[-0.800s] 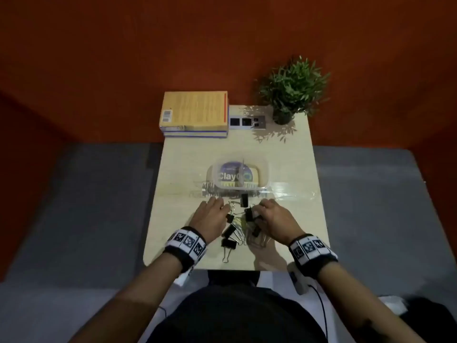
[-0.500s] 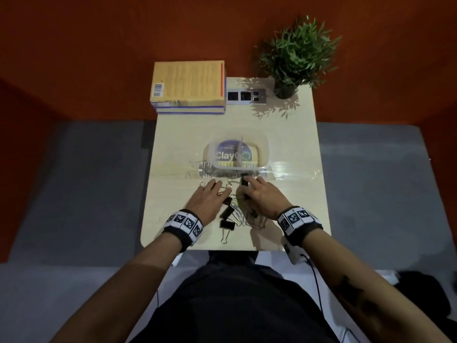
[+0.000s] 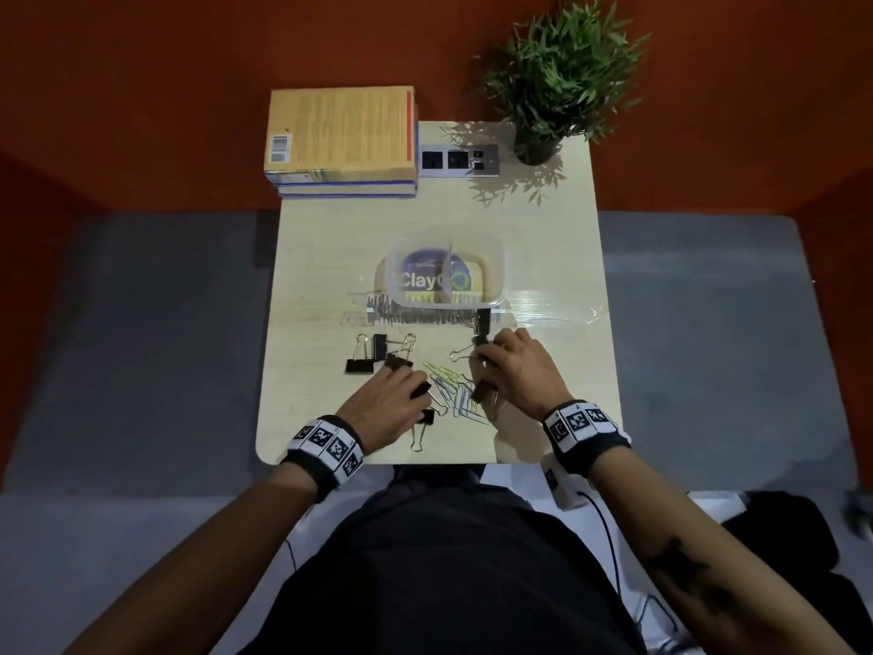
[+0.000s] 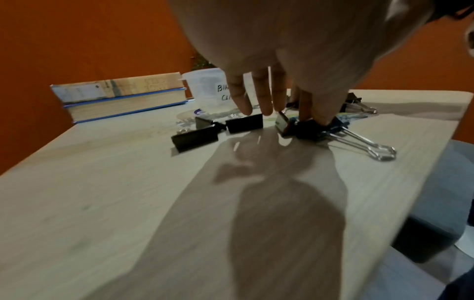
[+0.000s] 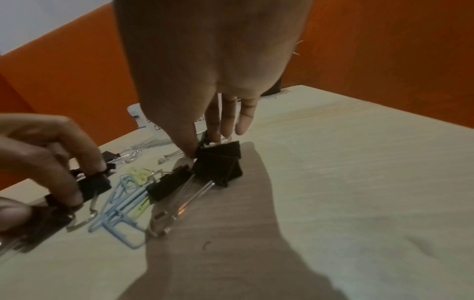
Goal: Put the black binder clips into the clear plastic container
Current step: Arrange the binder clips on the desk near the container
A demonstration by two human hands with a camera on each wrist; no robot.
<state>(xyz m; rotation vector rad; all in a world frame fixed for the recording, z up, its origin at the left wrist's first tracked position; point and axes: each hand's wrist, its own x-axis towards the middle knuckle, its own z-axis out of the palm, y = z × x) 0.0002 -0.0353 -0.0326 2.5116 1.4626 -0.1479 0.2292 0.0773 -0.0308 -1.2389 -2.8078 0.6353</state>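
Hands: my left hand [image 3: 385,401] pinches a black binder clip [image 5: 93,185]; my right hand [image 3: 515,371] pinches another [image 5: 218,162].
Container: clear plastic container [image 3: 446,271], beyond the clips, empty.
Risk: I judge the coloured paper clips [image 3: 451,392] may snag and ride along.
Writing: "Clay" under the container.

- My head view is dim overall; overhead light casts leaf shadows from the plant [image 3: 562,73] onto the table [image 3: 330,257].
- I see glare on the plastic film [image 3: 543,310].
- Both wrist views are soft, blurred toward their edges, with long hand shadows.
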